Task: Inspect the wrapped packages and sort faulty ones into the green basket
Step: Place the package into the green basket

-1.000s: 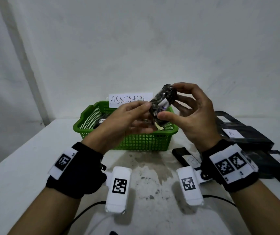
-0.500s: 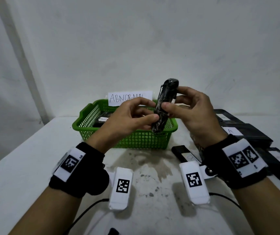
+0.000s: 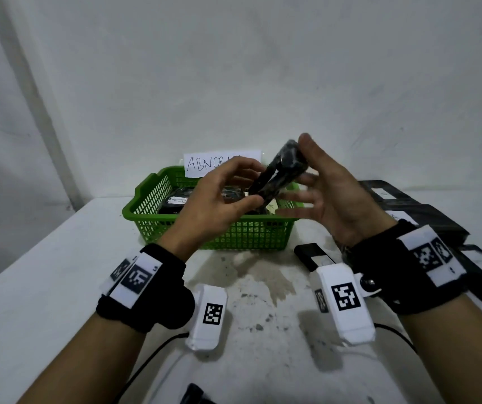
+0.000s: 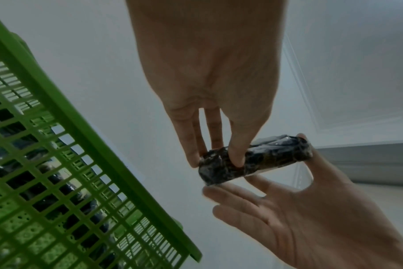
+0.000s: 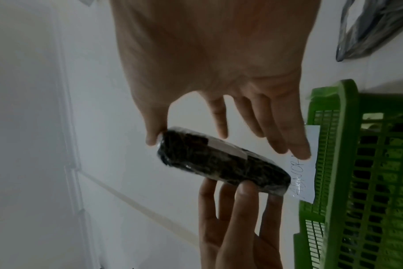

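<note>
A black package (image 3: 280, 170) in clear wrap, with a white label strip, is held tilted in the air above the green basket (image 3: 248, 234). My left hand (image 3: 251, 185) pinches its lower end between thumb and fingers (image 4: 236, 160). My right hand (image 3: 298, 182) is spread beside it with straight fingers, and only the thumb touches the package's upper end (image 5: 163, 142). The basket's rim (image 4: 58, 116) shows close by in the left wrist view. Several dark wrapped packages (image 3: 175, 202) lie inside the basket.
A paper sign reading ABNORMAL (image 3: 204, 164) stands behind the basket against the white wall. More black packages (image 3: 426, 220) lie on the table at the right, and a small one with a white label (image 3: 315, 255) lies under my right wrist.
The package has tipped from nearly upright to leaning right. My right hand's fingers have let go and spread, leaving only the thumb on the top end. The left hand keeps its pinch.
</note>
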